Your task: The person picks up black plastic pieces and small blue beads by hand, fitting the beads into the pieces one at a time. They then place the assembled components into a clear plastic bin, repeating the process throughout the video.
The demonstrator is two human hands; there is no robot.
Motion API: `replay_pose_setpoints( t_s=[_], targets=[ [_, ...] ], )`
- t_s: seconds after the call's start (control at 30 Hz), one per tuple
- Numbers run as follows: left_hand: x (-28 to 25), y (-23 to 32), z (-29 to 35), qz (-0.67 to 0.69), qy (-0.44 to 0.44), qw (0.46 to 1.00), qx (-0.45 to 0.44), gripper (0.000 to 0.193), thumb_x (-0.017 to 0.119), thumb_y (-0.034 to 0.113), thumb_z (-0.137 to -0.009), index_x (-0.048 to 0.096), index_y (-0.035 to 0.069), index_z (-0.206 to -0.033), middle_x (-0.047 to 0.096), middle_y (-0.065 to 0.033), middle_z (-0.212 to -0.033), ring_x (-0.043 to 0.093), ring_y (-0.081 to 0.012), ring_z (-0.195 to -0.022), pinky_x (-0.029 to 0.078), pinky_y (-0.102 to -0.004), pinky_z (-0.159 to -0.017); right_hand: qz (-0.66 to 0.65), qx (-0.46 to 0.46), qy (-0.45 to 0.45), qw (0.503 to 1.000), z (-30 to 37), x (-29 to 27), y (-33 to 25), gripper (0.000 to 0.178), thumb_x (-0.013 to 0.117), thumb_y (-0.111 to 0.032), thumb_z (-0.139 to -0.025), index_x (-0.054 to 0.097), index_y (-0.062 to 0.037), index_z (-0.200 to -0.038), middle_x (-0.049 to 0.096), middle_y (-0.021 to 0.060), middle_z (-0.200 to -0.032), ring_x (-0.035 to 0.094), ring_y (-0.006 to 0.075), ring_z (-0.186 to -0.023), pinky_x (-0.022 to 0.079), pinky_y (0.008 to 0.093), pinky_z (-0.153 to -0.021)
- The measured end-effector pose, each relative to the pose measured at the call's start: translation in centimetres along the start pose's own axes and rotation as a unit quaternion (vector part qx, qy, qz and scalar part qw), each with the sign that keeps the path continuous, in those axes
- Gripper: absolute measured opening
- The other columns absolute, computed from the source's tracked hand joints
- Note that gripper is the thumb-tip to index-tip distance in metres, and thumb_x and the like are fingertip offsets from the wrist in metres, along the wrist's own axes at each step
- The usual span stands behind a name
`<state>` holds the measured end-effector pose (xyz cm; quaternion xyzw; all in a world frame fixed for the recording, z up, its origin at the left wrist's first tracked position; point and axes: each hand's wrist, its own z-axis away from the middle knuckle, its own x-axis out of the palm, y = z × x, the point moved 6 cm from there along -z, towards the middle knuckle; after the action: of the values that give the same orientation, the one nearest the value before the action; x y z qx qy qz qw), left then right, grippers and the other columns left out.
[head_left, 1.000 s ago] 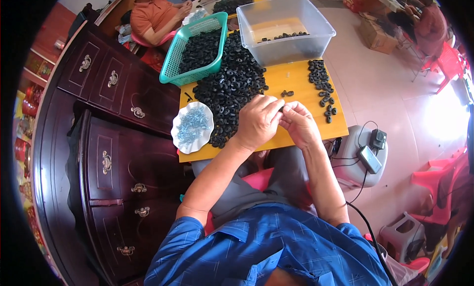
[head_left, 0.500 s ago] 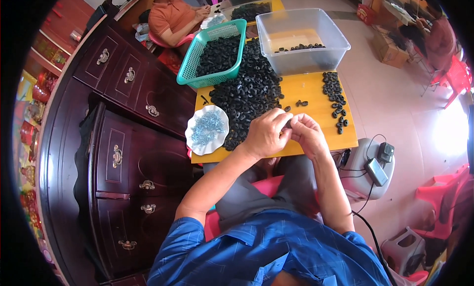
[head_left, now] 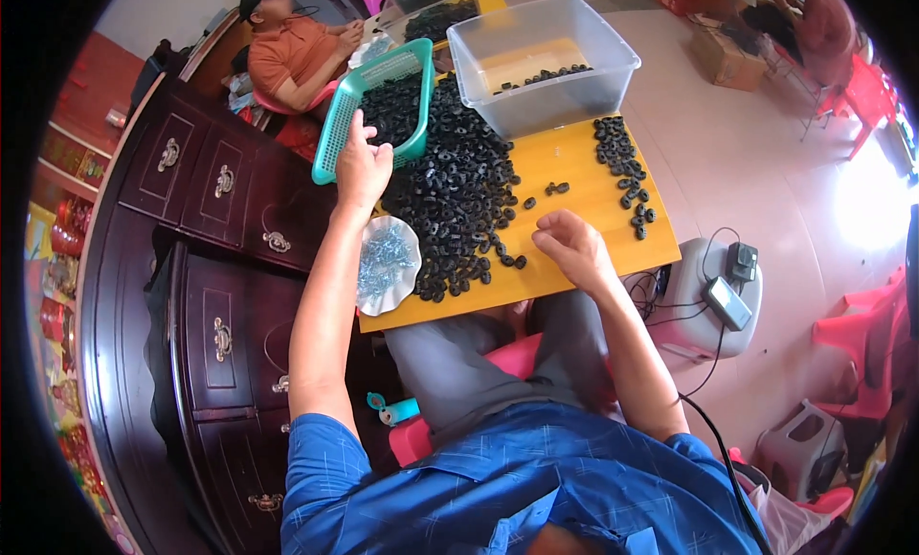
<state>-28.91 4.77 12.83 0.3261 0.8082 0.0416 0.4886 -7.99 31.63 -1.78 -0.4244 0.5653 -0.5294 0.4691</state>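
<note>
Dark wooden drawers [head_left: 206,181] with brass pulls filled the left side, glossy and carved. Next to them stood the yellow counter [head_left: 574,162], smooth and matte. At its near left edge lay a white scalloped dish [head_left: 386,265] holding a tangle of small bright metal screws.

The left hand [head_left: 362,167] was stretched forward, fingers loosely spread, resting on the near corner of the teal mesh basket [head_left: 369,100]. That basket, of perforated plastic, was part-filled with black rubber rings. Whether the hand pinched a ring could not be told.

A broad heap of the same black rings [head_left: 455,201], small, dull and grooved like tiny tyres, spread across the middle of the counter. Behind it sat a clear plastic tub [head_left: 541,62] with a few rings at its bottom.

The right hand [head_left: 572,249] rested on bare yellow surface just right of the heap, fingers curled inward, seemingly empty. A second, looser row of rings [head_left: 622,172] lay near the right edge.

The step looked like sorting or fitting rings, with the left hand at the basket. A next move would likely call for a fine pinch on one ring.
</note>
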Motion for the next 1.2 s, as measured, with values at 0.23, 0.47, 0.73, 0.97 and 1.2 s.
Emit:
replay_pose_setpoints(
  t_s=[0.23, 0.47, 0.73, 0.97, 1.2],
  targets=[
    [8.9, 12.3, 6.0, 0.100, -0.163, 0.967, 0.168, 0.023, 0.074, 0.009, -0.082, 0.075, 0.005, -0.105, 0.073, -0.0113, -0.092, 0.070, -0.0189, -0.071, 0.056, -0.0306, -0.066, 0.021, -0.015, 0.031, 0.999, 0.0, -0.6, 0.2, 0.031, 0.072, -0.025, -0.087, 0.069, -0.0017, -0.108, 0.076, 0.0108, -0.092, 0.073, 0.0195, -0.084, 0.057, 0.0334, -0.080],
    [16.0, 17.2, 8.0, 0.065, -0.218, 0.948, 0.223, 0.026, 0.075, 0.019, -0.081, 0.076, 0.006, -0.103, 0.068, -0.0115, -0.105, 0.065, -0.0326, -0.101, 0.054, -0.0413, -0.091, 0.037, 0.014, 0.018, 0.999, -0.1, -1.3, -0.2, 0.016, 0.069, -0.013, -0.091, 0.067, 0.0013, -0.098, 0.069, 0.0033, -0.081, 0.064, 0.0084, -0.075, 0.052, 0.0251, -0.069],
    [18.2, 17.6, 7.9, 0.008, -0.208, 0.936, 0.285, 0.015, 0.069, 0.014, -0.087, 0.075, 0.006, -0.098, 0.071, -0.0085, -0.093, 0.067, -0.0308, -0.090, 0.055, -0.0390, -0.084, -0.072, -0.001, 0.011, 0.997, -0.5, -1.6, 0.3, 0.015, 0.066, -0.015, -0.096, 0.065, -0.0003, -0.100, 0.067, 0.0016, -0.083, 0.061, 0.0082, -0.077, 0.050, 0.0242, -0.071],
    [14.3, 18.2, 7.7, 0.309, -0.307, 0.899, 0.035, 0.015, 0.062, 0.006, -0.097, 0.073, 0.001, -0.105, 0.074, -0.0068, -0.093, 0.066, -0.0121, -0.076, 0.055, -0.0281, -0.071, -0.373, 0.120, 0.060, 0.918, -0.1, -2.9, 0.1, 0.020, 0.061, -0.028, -0.102, 0.061, -0.0081, -0.103, 0.065, 0.0018, -0.085, 0.065, 0.0122, -0.078, 0.053, 0.0267, -0.072],
    [11.8, 20.5, 9.0, 0.316, -0.261, 0.904, 0.126, 0.017, 0.064, 0.000, -0.093, 0.074, -0.001, -0.106, 0.072, -0.0102, -0.098, 0.071, -0.0167, -0.085, 0.057, -0.0290, -0.076, -0.489, 0.114, 0.053, 0.863, -0.3, -2.3, 0.6, 0.021, 0.060, -0.029, -0.105, 0.061, -0.0091, -0.112, 0.066, 0.0027, -0.099, 0.068, 0.0134, -0.083, 0.058, 0.0283, -0.076]
  ],
)
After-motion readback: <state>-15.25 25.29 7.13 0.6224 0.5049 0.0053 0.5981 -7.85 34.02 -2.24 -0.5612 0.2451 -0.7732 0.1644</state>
